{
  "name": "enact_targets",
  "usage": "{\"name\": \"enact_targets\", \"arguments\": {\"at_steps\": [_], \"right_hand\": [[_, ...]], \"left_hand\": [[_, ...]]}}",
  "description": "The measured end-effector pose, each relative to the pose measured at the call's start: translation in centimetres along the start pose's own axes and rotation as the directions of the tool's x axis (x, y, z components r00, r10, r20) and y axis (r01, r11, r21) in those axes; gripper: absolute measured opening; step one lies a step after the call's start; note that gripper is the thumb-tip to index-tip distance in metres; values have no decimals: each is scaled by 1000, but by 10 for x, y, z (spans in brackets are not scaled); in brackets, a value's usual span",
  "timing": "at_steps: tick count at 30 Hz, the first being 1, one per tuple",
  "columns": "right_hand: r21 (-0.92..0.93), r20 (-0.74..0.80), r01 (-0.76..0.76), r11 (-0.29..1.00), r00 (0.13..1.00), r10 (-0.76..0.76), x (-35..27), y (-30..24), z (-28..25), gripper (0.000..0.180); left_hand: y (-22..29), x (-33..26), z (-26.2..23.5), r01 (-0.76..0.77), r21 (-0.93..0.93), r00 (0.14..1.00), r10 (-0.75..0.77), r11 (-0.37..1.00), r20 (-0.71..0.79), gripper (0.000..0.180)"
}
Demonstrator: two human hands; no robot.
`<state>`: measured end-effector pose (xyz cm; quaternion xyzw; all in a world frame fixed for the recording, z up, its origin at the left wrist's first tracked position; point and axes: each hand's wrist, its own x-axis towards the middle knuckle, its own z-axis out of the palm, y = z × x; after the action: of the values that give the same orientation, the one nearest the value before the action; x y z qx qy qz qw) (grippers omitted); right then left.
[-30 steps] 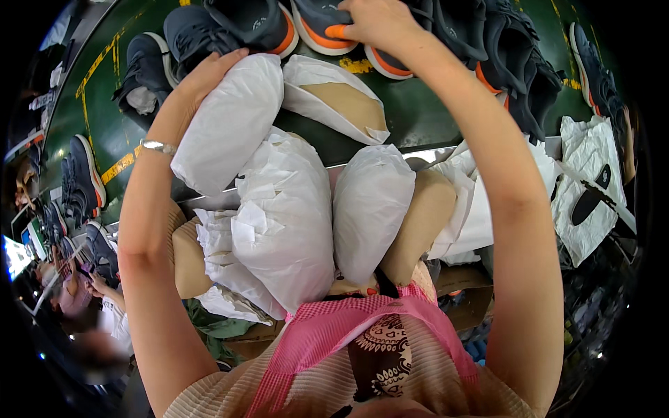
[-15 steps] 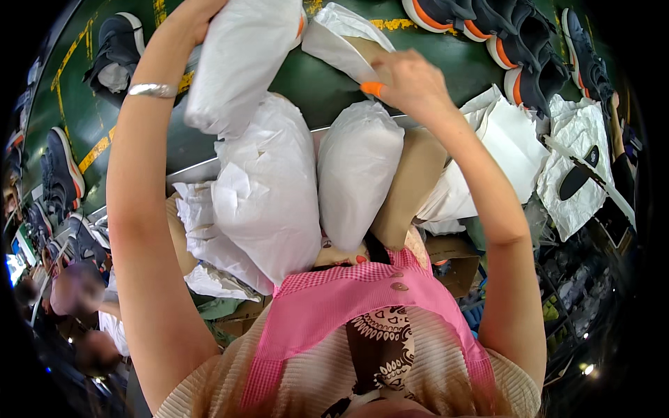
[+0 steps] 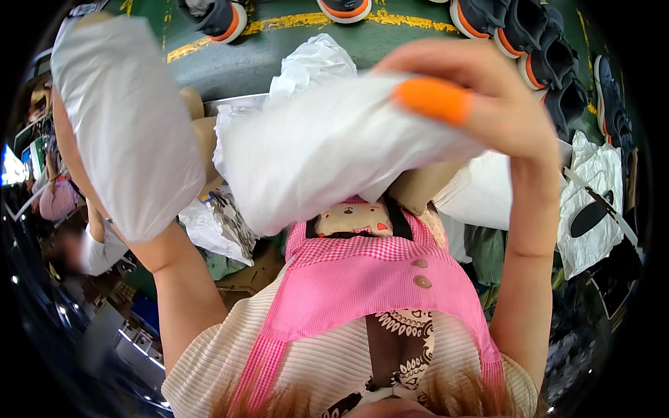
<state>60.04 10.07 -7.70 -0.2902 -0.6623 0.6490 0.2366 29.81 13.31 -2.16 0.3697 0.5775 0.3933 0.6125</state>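
At frame centre, a white bundle [image 3: 327, 153] is pinched by the right grip [image 3: 505, 104]; the left grip's state cannot be told.

green bench [image 3: 230, 70], dark orange-soled shoes [image 3: 557, 59]

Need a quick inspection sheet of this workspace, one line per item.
Surface: green table with worn yellow lines.
Items in hand: left bundle and right bundle, both in white paper; the right one is blurred.
Clutter: dark shoes with orange on the soles; crumpled paper at right under a dark oval piece.
Hands: right hand grips the right bundle, orange cover on thumb; left hand can't be made out behind the left bundle.
Cables: nothing seen.
Surroundings: person at far left.
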Motion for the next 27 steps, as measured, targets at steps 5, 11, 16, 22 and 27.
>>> {"name": "enact_targets", "arguments": {"at_steps": [5,11,16,22,27], "right_hand": [[-295,530,-38,955,825,196,72,25,78,29],[-724,206,18,690,960,191,105,-9,88,20],[-888,-214,62,455,820,-531,119,104,77,27],[-528,-393,-315,788,914,101,94,95,73,28],[-617,-455,-391,683,885,96,65,80,97,31]], "left_hand": [[-36,-5,-29,75,61,995,-70,995,-75,33],[-122,-2,-50,254,62,959,-242,965,-147,32],[-174,19,-49,347,54,931,-337,936,-138,31],[-208,40,-46,414,45,904,-405,909,-135,31],[-211,30,-50,448,61,888,-437,892,-141,31]]}}
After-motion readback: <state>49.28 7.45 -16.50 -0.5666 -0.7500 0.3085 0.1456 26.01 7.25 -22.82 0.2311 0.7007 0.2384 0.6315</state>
